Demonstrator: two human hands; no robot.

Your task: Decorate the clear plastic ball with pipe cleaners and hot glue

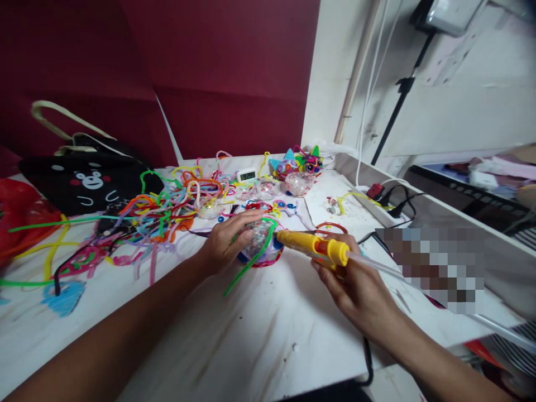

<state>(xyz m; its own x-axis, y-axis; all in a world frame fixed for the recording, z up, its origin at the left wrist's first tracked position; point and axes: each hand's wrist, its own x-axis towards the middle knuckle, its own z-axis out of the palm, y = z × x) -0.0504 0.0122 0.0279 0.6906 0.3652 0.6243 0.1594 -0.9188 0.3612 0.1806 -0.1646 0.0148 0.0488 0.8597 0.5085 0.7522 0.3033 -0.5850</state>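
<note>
We are gripping the clear ball (254, 241) on the table (238, 340) with our left hand (226, 239), maybe so it won't roll, and the yellow glue gun (306, 245) to its right with our right hand (360, 285).

The left hand (229, 237) hides part of the clear round plastic ball (254, 240), and whether the tip of the yellow plastic glue gun (302, 244) touches it, I cannot tell. The digits on the small white rectangular timer (246, 176) are too small for reading. The shiny red plastic bag (17, 215) is cut by the left edge, and square mosaic blocks (435, 271) cover a patch at right.
</note>
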